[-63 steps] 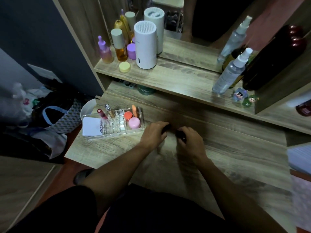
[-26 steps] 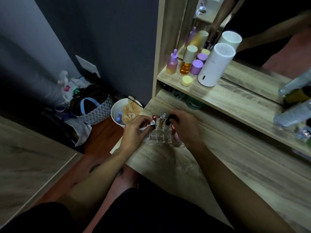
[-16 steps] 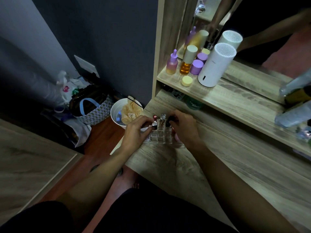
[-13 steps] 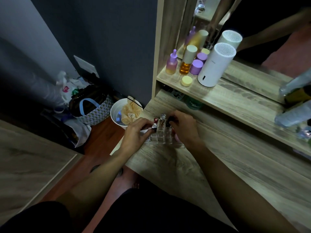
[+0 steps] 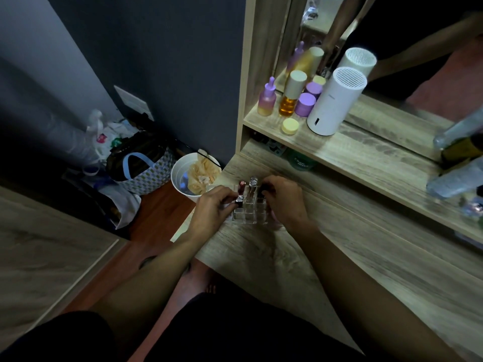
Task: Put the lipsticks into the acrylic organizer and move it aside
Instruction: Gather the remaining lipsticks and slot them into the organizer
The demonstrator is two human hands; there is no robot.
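Note:
The clear acrylic organizer [image 5: 249, 214] stands near the left end of the wooden desk [image 5: 352, 257]. A red lipstick [image 5: 242, 188] and a silver one [image 5: 253, 186] stand upright in its far slots. My left hand [image 5: 213, 210] pinches a silver-capped lipstick [image 5: 239, 199] at the organizer's left side. My right hand [image 5: 285, 202] grips a black lipstick [image 5: 262, 190] over the organizer's right slots; most of that lipstick is hidden by my fingers.
The shelf above holds a white cylinder [image 5: 333, 103], purple and amber bottles [image 5: 288, 97] and a yellow jar [image 5: 289, 126], with spray bottles [image 5: 454, 178] at the right. On the floor to the left stand a white bin [image 5: 188, 178] and a checked bag [image 5: 146, 168].
Both hands carried lipsticks from the desk's middle to the organizer at the left end. Over the last second they lowered slightly toward its slots.

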